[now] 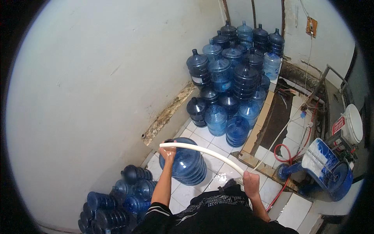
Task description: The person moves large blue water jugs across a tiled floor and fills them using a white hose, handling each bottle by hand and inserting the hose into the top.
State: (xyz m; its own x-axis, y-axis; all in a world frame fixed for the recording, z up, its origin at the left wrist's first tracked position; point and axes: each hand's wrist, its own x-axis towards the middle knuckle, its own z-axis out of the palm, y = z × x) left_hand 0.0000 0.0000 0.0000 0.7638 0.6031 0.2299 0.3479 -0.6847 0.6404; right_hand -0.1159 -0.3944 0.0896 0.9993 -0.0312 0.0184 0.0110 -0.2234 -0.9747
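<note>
A large blue water bottle [189, 165] tilts over the white floor tiles in front of me, its neck toward the wall. My left hand [168, 155] looks wet and is closed at the dark neck of this bottle; the hose partly hides the fingers. A thick white hose [206, 151] arches from that neck across to my right. Its left end lies over the neck and my left fingers; whether it enters the mouth I cannot tell. My right hand [251, 184] is closed round the hose's other visible part, near my body.
Many similar blue bottles [215, 117] stand along the far wall, and more lie stacked [117, 206] at the lower left. On the right are a raised tiled ledge [255, 160], a red hose [281, 148], a white bucket [352, 123] and a blue-white container [320, 158]. The tiles [224, 177] look wet.
</note>
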